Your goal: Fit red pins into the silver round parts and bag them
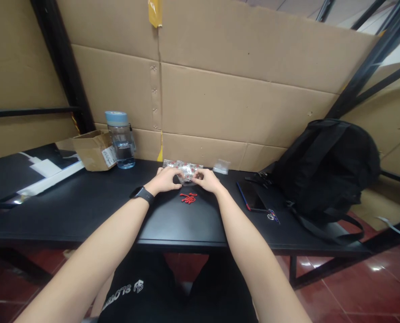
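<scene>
Both my hands rest on a black table (85,211), pinching a small clear plastic bag (188,172) with red pieces inside. My left hand (166,179), with a black watch on its wrist, grips the bag's left side with curled fingers. My right hand (206,179) grips its right side. A small heap of loose red pieces (188,198) lies on the table just in front of my hands. A second, smaller clear bag (221,166) lies behind my right hand by the cardboard wall.
A clear water bottle with a blue cap (121,140) and an open cardboard box (94,150) stand at the back left. A dark phone (252,196) and a black backpack (324,166) lie to the right. Cardboard sheets (240,89) wall off the back.
</scene>
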Demonstrator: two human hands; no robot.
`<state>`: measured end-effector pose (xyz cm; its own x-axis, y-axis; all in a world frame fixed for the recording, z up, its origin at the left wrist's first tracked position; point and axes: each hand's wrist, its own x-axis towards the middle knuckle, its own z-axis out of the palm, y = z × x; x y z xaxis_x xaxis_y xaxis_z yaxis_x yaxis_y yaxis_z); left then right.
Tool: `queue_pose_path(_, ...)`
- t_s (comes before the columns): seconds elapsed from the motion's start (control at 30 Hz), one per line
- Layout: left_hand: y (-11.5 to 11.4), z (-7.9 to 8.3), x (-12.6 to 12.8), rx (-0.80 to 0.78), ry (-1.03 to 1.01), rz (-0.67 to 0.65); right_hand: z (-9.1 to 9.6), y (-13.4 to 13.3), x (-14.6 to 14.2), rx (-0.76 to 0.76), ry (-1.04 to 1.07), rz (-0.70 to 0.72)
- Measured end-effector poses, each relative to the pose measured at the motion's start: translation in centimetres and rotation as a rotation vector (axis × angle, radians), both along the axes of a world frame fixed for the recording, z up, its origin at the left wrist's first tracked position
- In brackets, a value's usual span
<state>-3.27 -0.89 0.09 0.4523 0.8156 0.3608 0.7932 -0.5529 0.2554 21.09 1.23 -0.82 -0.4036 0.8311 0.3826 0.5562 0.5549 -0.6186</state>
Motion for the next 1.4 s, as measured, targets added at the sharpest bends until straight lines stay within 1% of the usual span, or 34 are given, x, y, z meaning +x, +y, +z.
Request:
queue_pose_path(0.1, -0.2, 0.1, 0.1, 0.011, 0.007, 0.012, -0.4, 0.5, 0.0, 0.003, 0.084, -0.006)
queue_pose_path(0.17, -0.3, 0.3, 0.2, 0.017, -0.011, 0.024, -0.6, 0.9, 0.1, -0.023, 0.15, 0.017)
queue_pose_path(0.33, 0.0, 0.6, 0.7, -0.092, -0.097, 0.165, -0.6, 1.2, 1.0, -0.213, 0.287, 0.127)
queue_pose_path(0.4, 0.2, 0.5, 0.9, -0.125, -0.097, 0.2, -0.7, 1.1, 1.2, -0.249, 0.284, 0.13)
queue_pose_path(0.47, 0.3, 0.1, 1.2, -0.137, -0.093, 0.227, -0.9, 1.0, 1.2, -0.212, 0.218, 0.082)
queue_pose_path(0.6, 0.6, -0.9, 1.6, -0.121, -0.079, 0.28, -0.8, 0.4, 0.4, 0.038, -0.065, -0.028)
queue_pose_path(0.67, 0.6, -1.1, 1.7, -0.096, -0.085, 0.283, -0.5, 0.0, -0.1, 0.11, -0.197, -0.058)
queue_pose_path(0.77, 0.4, -1.1, 1.7, -0.062, -0.104, 0.224, 0.0, -0.6, -0.5, 0.093, -0.346, -0.094)
queue_pose_path(0.83, 0.2, -0.9, 1.7, -0.052, -0.111, 0.162, 0.2, -0.8, -0.6, 0.057, -0.392, -0.105)
queue_pose_path(0.9, 0.0, -0.8, 1.7, -0.058, -0.122, 0.108, 0.3, -0.9, -0.6, 0.037, -0.362, -0.127)
queue_pose_path(1.0, 0.1, -0.9, 1.6, -0.059, -0.156, 0.068, 0.4, -0.9, -0.5, 0.024, -0.231, -0.201)
queue_pose_path(1.07, 0.5, -1.1, 1.5, -0.035, -0.19, 0.078, 0.4, -0.9, -0.4, -0.001, -0.16, -0.238)
queue_pose_path(1.13, 1.2, -1.0, 1.7, -0.007, -0.226, 0.092, 0.4, -0.7, -0.3, -0.023, -0.129, -0.234)
queue_pose_path(1.23, 2.1, -0.3, 2.1, 0.012, -0.279, 0.099, 0.2, -0.1, -0.3, -0.025, -0.097, -0.237)
queue_pose_path(1.33, 2.8, 0.4, 2.5, -0.005, -0.333, 0.11, 0.0, 0.9, -0.1, -0.026, 0.01, -0.248)
queue_pose_path(1.4, 3.0, 0.5, 2.6, -0.024, -0.335, 0.122, 0.1, 2.0, 0.3, -0.041, 0.1, -0.218)
